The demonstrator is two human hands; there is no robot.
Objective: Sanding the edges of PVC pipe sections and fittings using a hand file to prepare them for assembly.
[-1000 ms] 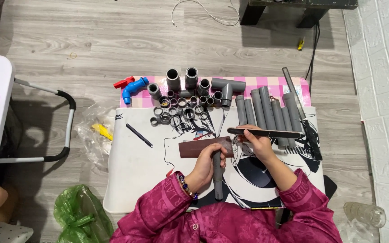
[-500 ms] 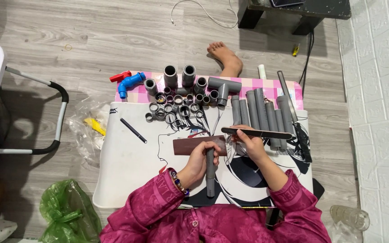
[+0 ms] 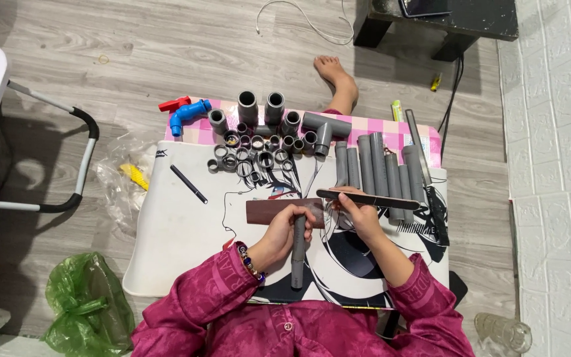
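The left hand is gripping a short grey pipe with fingers wrapped around its upper end; the pipe is lying almost straight along the 12-to-6 line on the white worktop, its top end touching a brown sanding strip that is lying crosswise. The right hand is sitting at 3 o'clock from the left one, fingers pinched shut on a long dark file that is stretching flat toward 3 o'clock — its far end is crossing over a row of grey pipe lengths. At 12 o'clock from the hands, a cluster of grey fittings and rings is standing along the worktop's far edge, with a blue tap at about 10 o'clock and a black pen lying loose between the tap and the strip. Beyond the far edge, another person's bare foot is resting on the floor.
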